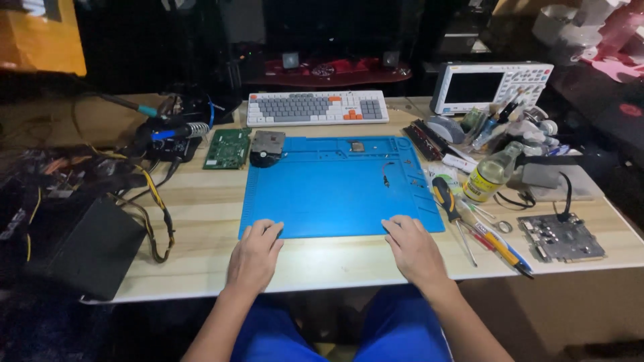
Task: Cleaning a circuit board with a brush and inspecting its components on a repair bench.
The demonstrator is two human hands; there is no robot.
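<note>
Matt blue rubbery mat (335, 194) w/ pale smooth wood-grain desk (201, 221)

Both forearms reach up from the near edge, bare and roughly parallel, angling slightly inward. The left hand (255, 255) lies palm down, fingers loosely together and pointing far. The right hand (412, 249) lies the same way, flat and relaxed, fingers slightly spread. The hands are well apart, holding nothing.
</note>
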